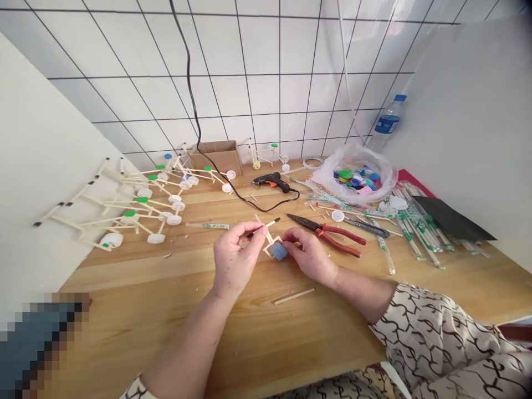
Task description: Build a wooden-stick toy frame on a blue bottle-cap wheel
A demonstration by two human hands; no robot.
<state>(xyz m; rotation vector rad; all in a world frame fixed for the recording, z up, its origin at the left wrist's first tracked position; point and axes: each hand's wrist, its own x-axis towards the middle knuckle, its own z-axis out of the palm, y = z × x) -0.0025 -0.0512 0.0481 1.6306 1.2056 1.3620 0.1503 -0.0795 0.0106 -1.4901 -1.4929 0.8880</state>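
My left hand is closed, with thumb and forefinger pinching a small frame of pale sticks at its black-tipped bar. From the right, my right hand pinches the same frame beside a pair of blue caps at its lower end. The frame is held above the wooden table. A loose pale stick lies nearer the front edge. Just beyond my right hand are pliers with red handles.
Several stick models with white wheels stand at left. A cardboard box and black glue gun are at the back. A plastic bag of coloured caps, a bottle and wrapped sticks are at right.
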